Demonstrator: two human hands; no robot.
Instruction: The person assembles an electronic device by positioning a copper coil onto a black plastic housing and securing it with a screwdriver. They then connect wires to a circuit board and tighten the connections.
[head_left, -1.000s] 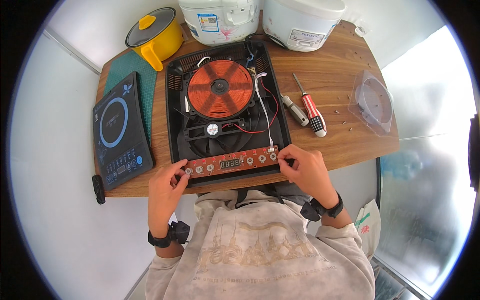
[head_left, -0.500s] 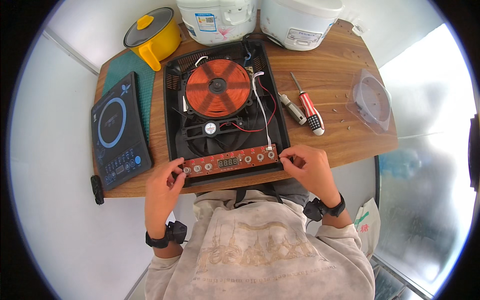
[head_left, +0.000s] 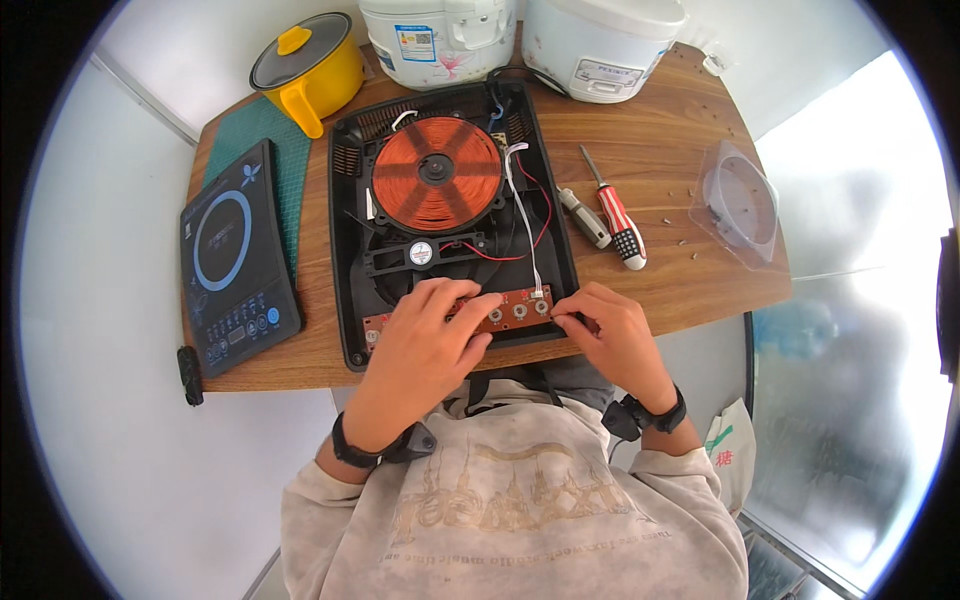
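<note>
A reddish-brown control circuit board [head_left: 516, 312] with round buttons lies along the near edge of an opened induction cooker's black housing [head_left: 347, 240]. My left hand [head_left: 425, 335] reaches over the middle of the board, thumb and fingers apart, hiding its display. At the board's right end, my right hand [head_left: 608, 328] pinches the edge between thumb and forefinger. A white cable [head_left: 530, 220] runs from the board up toward the copper coil [head_left: 436, 172]. Below the coil, a black fan is partly covered by my left hand.
To the left, a black cooktop panel [head_left: 240, 255] overlaps a green cutting mat [head_left: 290, 150]. A yellow pot [head_left: 325, 85] and two white rice cookers [head_left: 440, 45] stand at the back. Right of the housing lie two screwdrivers [head_left: 622, 225], loose screws and a clear plastic tray [head_left: 740, 205].
My left hand has let go of the board's left end and moved right, over its middle. My right hand stays at the right end.
</note>
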